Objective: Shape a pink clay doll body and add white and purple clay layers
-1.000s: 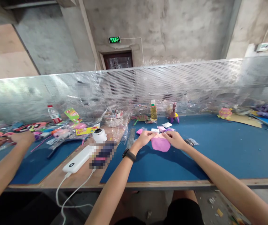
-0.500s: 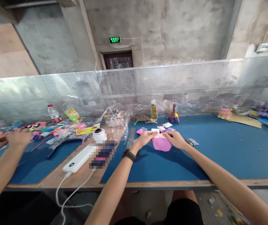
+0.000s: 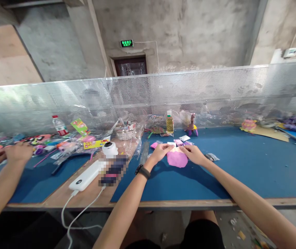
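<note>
My left hand (image 3: pixel 160 151) and my right hand (image 3: pixel 194 153) both pinch the top edge of a round pink sheet (image 3: pixel 177 159) just above the blue mat (image 3: pixel 241 166). The fingers of both hands are closed on the sheet. A black band sits on my left wrist. Small pink and white packets (image 3: pixel 179 141) lie just beyond my hands.
A yellow bottle (image 3: pixel 169 122) and a purple toy figure (image 3: pixel 192 127) stand by the perforated metal screen (image 3: pixel 215 93). A white power bank (image 3: pixel 85 175) with cable and a white tape roll (image 3: pixel 110 149) lie left. Another person's hands (image 3: pixel 15 152) work among colourful craft pieces at far left.
My hands and the pink sheet have hardly moved. The other person's hands at far left have shifted slightly over their craft pieces.
</note>
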The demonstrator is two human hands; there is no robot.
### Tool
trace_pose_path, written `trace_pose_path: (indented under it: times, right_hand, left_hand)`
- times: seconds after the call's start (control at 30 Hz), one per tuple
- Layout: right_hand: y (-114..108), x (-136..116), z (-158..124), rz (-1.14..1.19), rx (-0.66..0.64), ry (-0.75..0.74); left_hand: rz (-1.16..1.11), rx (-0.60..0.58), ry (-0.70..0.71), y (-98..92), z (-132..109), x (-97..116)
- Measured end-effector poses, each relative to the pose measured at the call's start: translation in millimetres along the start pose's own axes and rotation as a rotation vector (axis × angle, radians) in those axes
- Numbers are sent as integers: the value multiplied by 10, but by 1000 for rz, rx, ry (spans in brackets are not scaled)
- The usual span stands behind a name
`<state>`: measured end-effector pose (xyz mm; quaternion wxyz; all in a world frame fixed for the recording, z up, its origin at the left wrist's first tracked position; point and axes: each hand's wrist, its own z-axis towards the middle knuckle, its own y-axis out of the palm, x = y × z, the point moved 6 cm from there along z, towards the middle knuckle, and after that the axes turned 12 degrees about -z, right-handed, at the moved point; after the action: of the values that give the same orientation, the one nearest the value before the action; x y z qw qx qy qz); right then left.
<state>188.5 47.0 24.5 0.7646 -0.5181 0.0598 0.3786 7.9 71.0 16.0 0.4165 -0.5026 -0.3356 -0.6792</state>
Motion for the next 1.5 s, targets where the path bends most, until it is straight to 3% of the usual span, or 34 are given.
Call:
trace_pose_path:
  times: [0.23, 0.7, 1.03, 1.27, 1.5]
  right_hand:
    - [24, 9, -1, -2, -14, -12]
    - [16, 15, -3, -11, 1, -27]
    - [25, -17, -9, -5, -14, -23]
    - [9, -18, -18, 0, -4, -26]
    - [6, -49, -23, -29, -19, -47]
  left_hand:
    - [62, 26, -56, 1, -24, 0]
    - [20, -89, -163, 131, -116, 50]
    - [142, -23, 7, 60, -59, 104]
    - [66, -108, -75, 125, -102, 86]
    - [63, -88, -111, 128, -113, 91]
